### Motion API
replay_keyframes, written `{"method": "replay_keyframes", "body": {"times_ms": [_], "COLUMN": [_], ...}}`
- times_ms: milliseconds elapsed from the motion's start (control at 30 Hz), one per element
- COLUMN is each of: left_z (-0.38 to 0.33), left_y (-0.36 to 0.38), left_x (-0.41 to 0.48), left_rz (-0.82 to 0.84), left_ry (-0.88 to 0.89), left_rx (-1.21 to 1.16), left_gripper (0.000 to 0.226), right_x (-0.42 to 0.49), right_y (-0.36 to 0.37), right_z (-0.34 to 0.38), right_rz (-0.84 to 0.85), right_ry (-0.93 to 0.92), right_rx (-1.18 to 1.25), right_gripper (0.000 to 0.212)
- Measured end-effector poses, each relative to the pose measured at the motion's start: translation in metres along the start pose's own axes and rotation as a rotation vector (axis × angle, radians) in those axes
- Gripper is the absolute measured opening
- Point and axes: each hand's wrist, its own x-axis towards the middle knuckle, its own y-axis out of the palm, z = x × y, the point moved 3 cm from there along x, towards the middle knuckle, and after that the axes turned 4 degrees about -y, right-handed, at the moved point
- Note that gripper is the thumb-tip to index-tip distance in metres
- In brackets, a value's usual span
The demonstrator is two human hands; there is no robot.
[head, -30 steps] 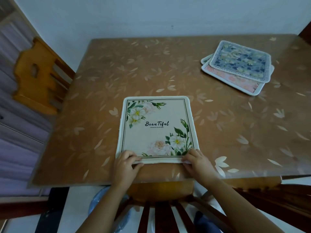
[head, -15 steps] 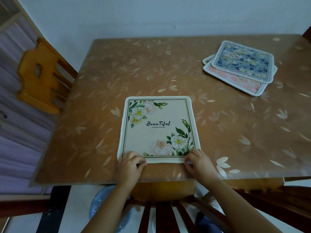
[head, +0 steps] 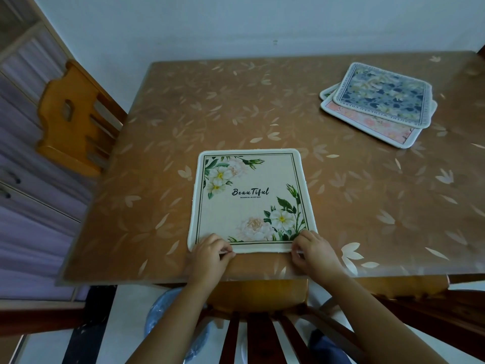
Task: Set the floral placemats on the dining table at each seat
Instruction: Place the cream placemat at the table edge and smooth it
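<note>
Mat: your cream mat (head: 249,198) lies flat on the desk (head: 183,114), close to the near edge, left of the middle and straight in front of you. It shows white and pink flowers in two opposite corners, a thin green frame line and the word "BeauTiful" in the centre, upright to you.
Left hand: your left hand (head: 211,256) sits at the mat's near left corner, fingers curled, pinching the white rim there.
Right hand: your right hand (head: 315,254) grips the near right corner the same way, fingers curled over the rim. You cannot tell from here whether that edge is lifted off the desk.
Desk: it has a brown top with a pale leaf pattern under a glossy cover, and its far edge meets the wall (head: 236,27).
Stack: a loose stack (head: 378,106) of mats lies at the far right of the desk, well apart from your mat. A blue mat (head: 383,98) is on top, a pink mat (head: 372,127) below it juts toward you, and a sliver of a third mat (head: 326,93) shows at the left.
Chairs: a light wooden side chair (head: 70,119) is pushed in at the desk's left side. A near chair (head: 262,292) stands between you and the desk, its dark slats between your forearms.
Floor: a pale blue round thing (head: 157,313) sits below the near desk edge, partly hidden by your left arm. You cannot tell what it is.
</note>
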Motion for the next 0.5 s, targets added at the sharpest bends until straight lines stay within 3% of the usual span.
{"method": "replay_keyframes", "body": {"times_ms": [167,333,500], "left_z": [0.003,0.007,0.019], "left_y": [0.004,0.004,0.002], "left_x": [-0.003,-0.008,-0.007], "left_rz": [0.000,-0.036,-0.099], "left_ry": [-0.020,-0.010,-0.145], "left_rx": [-0.034,-0.045,-0.003], "left_gripper": [0.011,0.012,0.034], "right_x": [-0.003,-0.016,-0.024], "right_y": [0.002,0.004,0.005], "right_z": [-0.005,-0.014,-0.023], "right_rz": [0.001,-0.090,-0.093], "right_ry": [-0.008,0.035,0.120], "right_rx": [0.042,0.001,-0.044], "right_gripper": [0.005,0.022,0.037]}}
